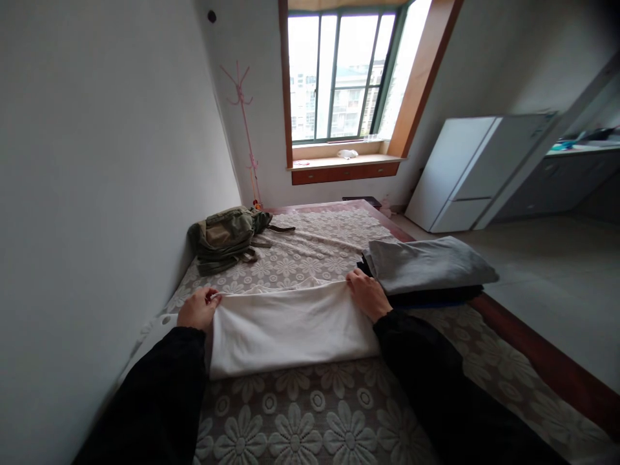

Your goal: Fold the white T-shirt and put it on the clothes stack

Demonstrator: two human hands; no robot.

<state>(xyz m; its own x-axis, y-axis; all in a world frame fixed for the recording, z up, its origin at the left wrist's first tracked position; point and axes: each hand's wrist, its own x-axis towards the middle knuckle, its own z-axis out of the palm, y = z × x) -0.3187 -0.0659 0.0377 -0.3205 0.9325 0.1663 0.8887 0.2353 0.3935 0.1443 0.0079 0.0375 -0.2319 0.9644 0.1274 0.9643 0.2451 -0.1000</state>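
A white garment, folded into a long rectangle, lies across the flower-patterned cover in front of me. Its exact kind cannot be made out. At its far left corner my left hand pinches the edge between thumb and fingers. My right hand grips the far right corner, fingers closed on the cloth. Just beyond the right hand sits a stack of folded clothes, a grey one on top and black cloth below.
An olive backpack rests by the left wall. A pink coat stand rises in the far corner beside the window. On the right stand a white refrigerator and grey cabinets. The wooden bed edge runs along the right.
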